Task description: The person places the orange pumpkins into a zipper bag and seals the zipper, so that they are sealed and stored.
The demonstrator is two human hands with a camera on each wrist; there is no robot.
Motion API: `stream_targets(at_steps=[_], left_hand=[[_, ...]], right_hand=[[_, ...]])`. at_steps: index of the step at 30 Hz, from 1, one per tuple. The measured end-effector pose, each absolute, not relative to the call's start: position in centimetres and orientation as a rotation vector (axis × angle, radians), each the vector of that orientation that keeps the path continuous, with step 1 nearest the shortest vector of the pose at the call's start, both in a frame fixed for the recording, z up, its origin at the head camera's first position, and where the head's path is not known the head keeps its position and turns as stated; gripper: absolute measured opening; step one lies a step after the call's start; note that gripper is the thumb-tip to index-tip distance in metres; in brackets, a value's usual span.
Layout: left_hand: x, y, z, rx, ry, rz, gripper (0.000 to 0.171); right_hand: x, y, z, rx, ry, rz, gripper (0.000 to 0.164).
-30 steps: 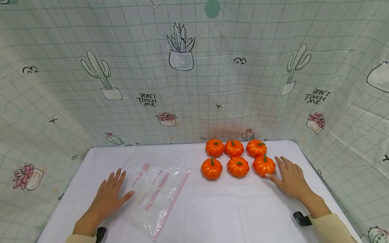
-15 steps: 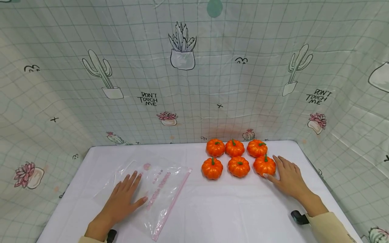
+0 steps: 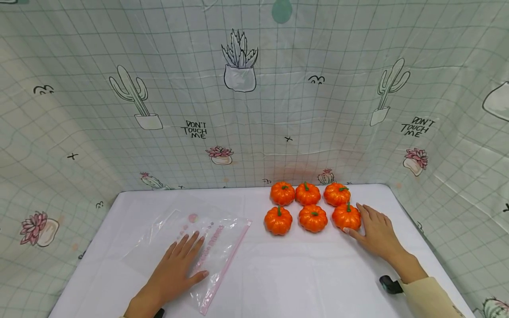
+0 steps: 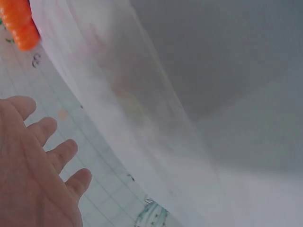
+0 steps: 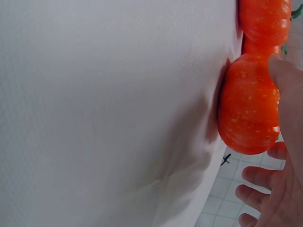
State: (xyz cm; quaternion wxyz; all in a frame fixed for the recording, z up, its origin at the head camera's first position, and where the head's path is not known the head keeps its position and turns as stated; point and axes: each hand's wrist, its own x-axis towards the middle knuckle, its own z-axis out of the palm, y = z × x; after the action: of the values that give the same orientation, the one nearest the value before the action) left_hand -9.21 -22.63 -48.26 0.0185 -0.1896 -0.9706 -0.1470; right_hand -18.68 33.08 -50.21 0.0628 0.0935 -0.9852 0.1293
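A clear plastic zip bag (image 3: 220,260) with pink print and a pink zip edge lies flat on the left half of the table. Above its middle my left hand (image 3: 175,267) is spread palm down, holding nothing; in the left wrist view the fingers (image 4: 64,153) extend over the table. Small orange pumpkins with green stems stand in two rows at the back right. Beside the nearest one on the right, a pumpkin (image 3: 347,217), is my right hand (image 3: 377,238), thumb at its front and fingers along its right side, uncurled. The right wrist view shows this pumpkin (image 5: 248,104) close to the thumb.
Other pumpkins stand to the left, such as a front-left pumpkin (image 3: 278,220) and a back-left pumpkin (image 3: 282,193). A white cloth covers the table (image 3: 302,282). A grid-patterned curtain (image 3: 338,115) with cactus drawings rises behind and along both sides.
My left hand has moved right and slightly nearer, from the bag's left side to over its middle. The right hand has barely shifted beside the pumpkin.
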Motion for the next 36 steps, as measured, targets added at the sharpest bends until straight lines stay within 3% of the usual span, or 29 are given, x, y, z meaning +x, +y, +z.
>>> stream_targets(at_steps=[27, 36], left_hand=[[-6.8, -19.1, -49.6, -0.735, -3.133, -0.398, 0.091], [-6.5, -18.9, -50.0, -0.724, -3.106, -0.339, 0.084]], right_hand=[[-19.0, 31.9, -50.5, 0.32, -2.952, 0.346, 0.091], [-19.3, 31.6, -50.3, 0.287, -2.987, 0.311, 0.092]])
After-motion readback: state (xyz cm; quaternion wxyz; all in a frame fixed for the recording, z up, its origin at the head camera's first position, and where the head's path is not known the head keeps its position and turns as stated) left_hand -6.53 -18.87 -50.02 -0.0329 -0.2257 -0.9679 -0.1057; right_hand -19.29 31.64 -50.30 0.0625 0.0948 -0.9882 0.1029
